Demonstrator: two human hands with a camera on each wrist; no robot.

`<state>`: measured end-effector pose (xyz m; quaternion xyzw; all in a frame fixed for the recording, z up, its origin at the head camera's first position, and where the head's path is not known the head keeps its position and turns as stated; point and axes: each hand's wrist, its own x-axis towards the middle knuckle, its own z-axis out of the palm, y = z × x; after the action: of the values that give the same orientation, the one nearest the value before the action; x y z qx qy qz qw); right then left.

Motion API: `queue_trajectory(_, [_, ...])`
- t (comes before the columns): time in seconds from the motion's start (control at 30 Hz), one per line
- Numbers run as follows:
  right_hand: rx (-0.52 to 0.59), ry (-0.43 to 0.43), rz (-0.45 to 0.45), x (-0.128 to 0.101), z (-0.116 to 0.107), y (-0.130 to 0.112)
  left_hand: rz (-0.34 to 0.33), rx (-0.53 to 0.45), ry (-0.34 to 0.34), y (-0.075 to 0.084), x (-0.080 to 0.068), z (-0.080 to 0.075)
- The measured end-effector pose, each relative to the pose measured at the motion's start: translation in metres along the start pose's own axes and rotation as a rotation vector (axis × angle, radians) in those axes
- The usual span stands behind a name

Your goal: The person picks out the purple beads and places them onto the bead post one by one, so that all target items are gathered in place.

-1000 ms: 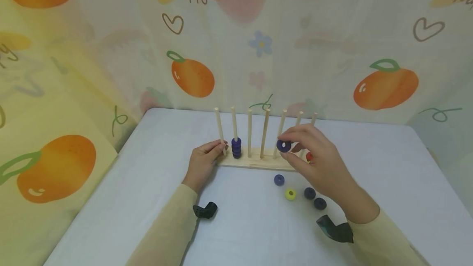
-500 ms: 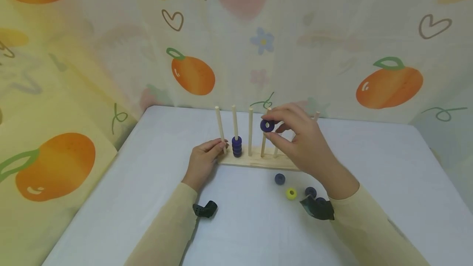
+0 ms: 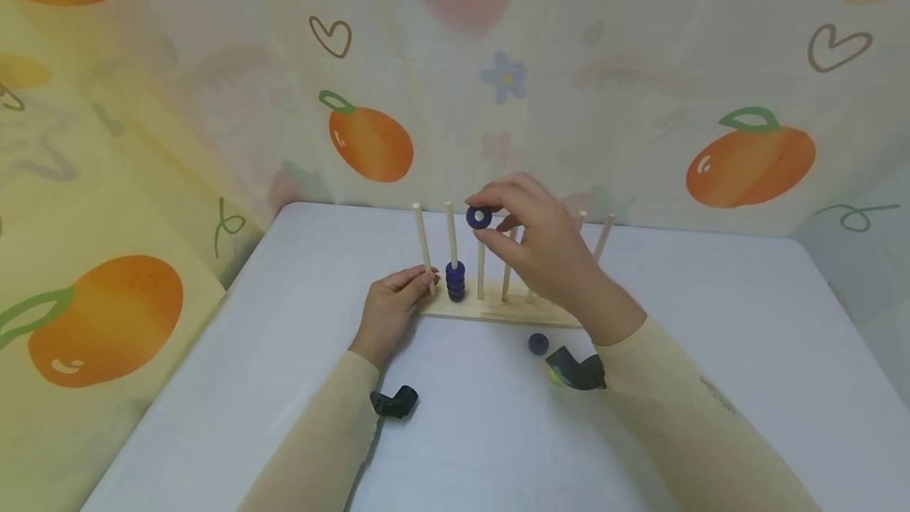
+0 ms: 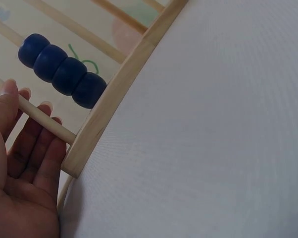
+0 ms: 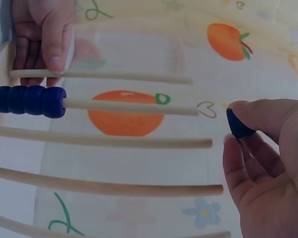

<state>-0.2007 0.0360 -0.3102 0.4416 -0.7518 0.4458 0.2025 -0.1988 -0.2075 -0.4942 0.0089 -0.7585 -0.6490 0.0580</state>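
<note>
Right grip (image 3: 526,235) pinches blue ring (image 3: 479,217) — just above third peg (image 3: 481,271) tip.

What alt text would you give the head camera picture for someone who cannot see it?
A person's right hand pinches a dark blue ring above a wooden peg rack on a white table. The left hand holds the leftmost peg, beside a peg stacked with blue rings.

open air above peg tops (image 3: 449,206); left hand (image 3: 389,308) guards rack's (image 3: 498,311) left end.
</note>
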Motion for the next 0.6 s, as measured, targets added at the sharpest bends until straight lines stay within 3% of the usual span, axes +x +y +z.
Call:
queue_trajectory(0.33, [-0.084, -0.052, 0.075, 0.018, 0.021, 0.003, 0.001, -0.004, -0.008, 0.003, -0.001, 0.0])
queue_trajectory(0.6, [-0.17, -0.073, 0.134, 0.029, 0.032, 0.005, 0.013, -0.01, -0.007, -0.003, 0.001, -0.002])
